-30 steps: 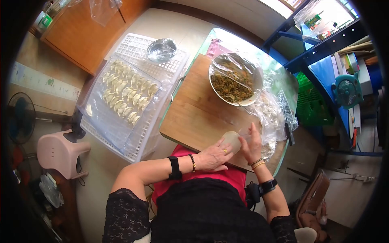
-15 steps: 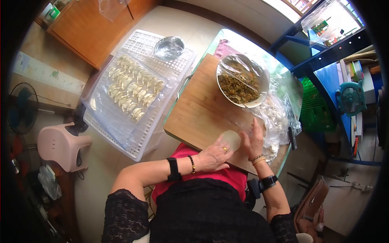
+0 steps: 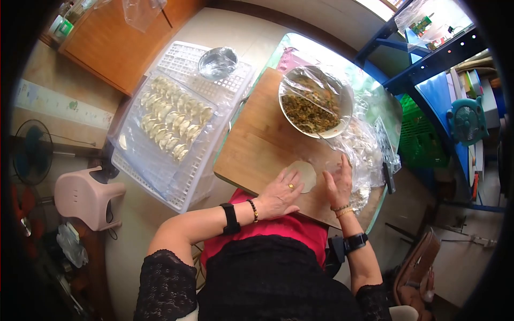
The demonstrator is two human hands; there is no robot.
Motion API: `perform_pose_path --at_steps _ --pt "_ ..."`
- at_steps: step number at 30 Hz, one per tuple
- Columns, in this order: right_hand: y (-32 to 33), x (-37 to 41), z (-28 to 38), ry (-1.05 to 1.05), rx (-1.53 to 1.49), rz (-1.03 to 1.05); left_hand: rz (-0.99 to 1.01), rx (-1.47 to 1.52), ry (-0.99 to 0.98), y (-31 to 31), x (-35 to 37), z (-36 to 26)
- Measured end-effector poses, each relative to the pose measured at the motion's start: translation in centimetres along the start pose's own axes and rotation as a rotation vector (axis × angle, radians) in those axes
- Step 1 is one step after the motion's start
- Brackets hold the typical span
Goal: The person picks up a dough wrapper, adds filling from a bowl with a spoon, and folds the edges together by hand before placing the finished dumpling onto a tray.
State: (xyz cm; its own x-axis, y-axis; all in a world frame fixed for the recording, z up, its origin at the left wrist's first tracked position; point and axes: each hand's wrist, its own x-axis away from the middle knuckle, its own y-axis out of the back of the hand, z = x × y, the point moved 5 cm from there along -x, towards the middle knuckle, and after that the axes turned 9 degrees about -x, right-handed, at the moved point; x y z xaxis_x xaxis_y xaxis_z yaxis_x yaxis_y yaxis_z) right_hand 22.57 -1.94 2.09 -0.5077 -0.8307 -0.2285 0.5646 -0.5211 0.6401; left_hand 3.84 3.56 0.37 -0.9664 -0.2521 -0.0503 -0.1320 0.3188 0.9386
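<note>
Head view, the only one we have:

- Left hand (image 3: pixel 281 195): palm down at the near edge of the cutting board (image 3: pixel 257 142). Fingers are stretched out and close together, clamped on nothing. The fingertips rest on the left rim of the dumpling wrapper (image 3: pixel 305 174).
- Dumpling wrapper: lies flat on the board between the two hands, close to the near edge. Its far and right rims are uncovered.
- Right hand (image 3: pixel 339 184): palm down just right of the wrapper, apart from it. Fingers are slightly spread and grip nothing. Fingertips sit at the edge of the crumpled plastic bag (image 3: pixel 367 155); we can't tell if they touch it.
- Bowl of filling (image 3: pixel 348 101): at the board's far right corner, lined with plastic film, well apart from the hands.
- Open room: the board's middle and left half are bare wood from the wrapper up to the bowl.
- The right side is tight. The plastic bag crowds the board's right edge on the glass table (image 3: pixel 381 107).
- White slotted tray (image 3: pixel 179 58): left of the board, its edge just beside the board's left edge. It carries rows of folded dumplings (image 3: pixel 171 125) on plastic sheet, with a small metal bowl (image 3: pixel 218 62) at the far end.
- Pink stool (image 3: pixel 85 195): on the floor left of the tray, well apart from the hands.
</note>
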Motion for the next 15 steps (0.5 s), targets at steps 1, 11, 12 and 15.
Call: perform_pose_path --at_steps 1,11,12,15 --pt "0.5 0.6 0.4 -0.054 -0.044 0.030 -0.025 -0.007 -0.069 -0.3 -0.4 -0.5" --pt "-2.3 4.6 1.8 0.097 0.445 0.096 0.054 0.047 -0.293 0.5 0.2 -2.7" --pt "-1.9 3.5 1.3 0.095 0.448 0.095 -0.010 0.066 -0.299 0.7 0.2 -2.8" --pt "-0.4 1.0 -1.5 -0.161 0.031 0.027 -0.042 0.044 -0.293 0.4 0.2 -2.7"
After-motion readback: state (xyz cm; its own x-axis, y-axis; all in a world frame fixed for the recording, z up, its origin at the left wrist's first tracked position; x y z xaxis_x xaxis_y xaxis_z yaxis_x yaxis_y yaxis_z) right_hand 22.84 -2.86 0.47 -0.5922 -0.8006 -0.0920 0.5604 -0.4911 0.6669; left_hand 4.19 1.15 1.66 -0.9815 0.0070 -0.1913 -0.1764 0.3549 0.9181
